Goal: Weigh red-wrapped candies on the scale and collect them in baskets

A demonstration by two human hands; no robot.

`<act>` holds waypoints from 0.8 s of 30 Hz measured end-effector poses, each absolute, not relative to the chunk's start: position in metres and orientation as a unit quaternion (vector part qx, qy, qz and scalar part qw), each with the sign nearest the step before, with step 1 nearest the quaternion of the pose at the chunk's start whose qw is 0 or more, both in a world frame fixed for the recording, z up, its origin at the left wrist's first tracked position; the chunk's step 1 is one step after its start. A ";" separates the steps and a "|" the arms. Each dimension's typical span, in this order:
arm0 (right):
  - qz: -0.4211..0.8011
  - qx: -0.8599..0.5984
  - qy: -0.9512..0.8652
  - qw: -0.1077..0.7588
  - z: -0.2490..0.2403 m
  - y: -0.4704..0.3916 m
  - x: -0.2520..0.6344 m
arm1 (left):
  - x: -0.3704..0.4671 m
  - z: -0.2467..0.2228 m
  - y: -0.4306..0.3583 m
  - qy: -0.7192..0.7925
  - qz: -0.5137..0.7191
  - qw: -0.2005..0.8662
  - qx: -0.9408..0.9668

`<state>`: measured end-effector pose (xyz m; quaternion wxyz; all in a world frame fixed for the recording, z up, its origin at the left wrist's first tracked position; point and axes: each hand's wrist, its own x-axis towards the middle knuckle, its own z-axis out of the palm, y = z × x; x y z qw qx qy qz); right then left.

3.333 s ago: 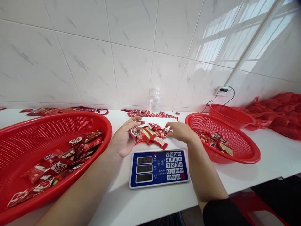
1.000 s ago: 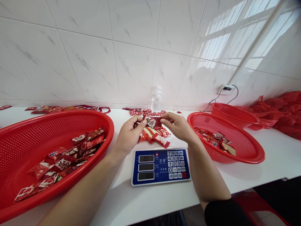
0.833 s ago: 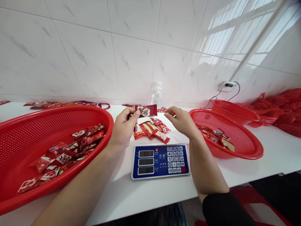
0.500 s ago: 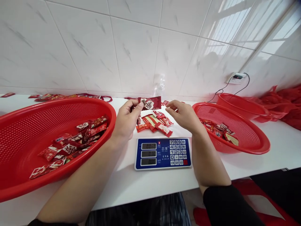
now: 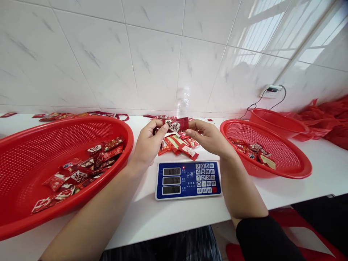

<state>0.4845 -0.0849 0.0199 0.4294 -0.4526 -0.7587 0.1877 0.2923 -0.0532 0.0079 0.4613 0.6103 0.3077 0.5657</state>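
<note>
From far off, I look through the head camera and see my two hands out in front of me. Both arms reach forward over the white table point(image 5: 165, 221), one from each side, and they come close together in the middle.

My left hand point(image 5: 149, 143) pinches a dark red packet point(image 5: 175, 125) by its left end. The thumb presses on the front, and the fingers bend behind it. The back of this hand faces up and a bit out. The packet is up in the air, lying sideways, with its white patch and dark letters facing me.

My right hand point(image 5: 210, 139) is at the other end of the packet. Its fingers are curled, with the thumb under them, and the tips are right by the packet's edge. I cannot tell if they squeeze it. The wrist is bent in, and a black sleeve point(image 5: 268, 235) is around the elbow.

Under the packet, a little pile of red packets point(image 5: 178, 145) sits on the white top of the scale point(image 5: 188, 180). The blue front is nearer to me, and its top window says 0.060.

A big red basket point(image 5: 129, 132) is on the left, and a smaller red basket point(image 5: 306, 170) is on the right. Both have packets inside. A clear bottle point(image 5: 183, 101) stands near the wall.
</note>
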 end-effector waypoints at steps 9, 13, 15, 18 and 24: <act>0.133 -0.453 -0.746 0.470 0.010 -0.088 0.458 | 0.301 0.004 -0.059 0.236 0.556 0.594 0.531; 0.091 -0.446 -0.779 0.431 0.010 -0.089 0.452 | 0.297 0.014 -0.065 0.217 0.585 0.608 0.491; 0.071 -0.452 -0.791 0.406 0.007 -0.084 0.455 | 0.291 0.022 -0.065 0.205 0.623 0.598 0.460; 0.069 -0.520 -0.793 0.311 -0.006 -0.069 0.462 | 0.280 0.033 -0.065 0.192 0.669 0.576 0.429; 0.089 -0.577 -0.800 0.139 -0.031 -0.046 0.459 | 0.271 0.041 -0.066 0.179 0.675 0.581 0.418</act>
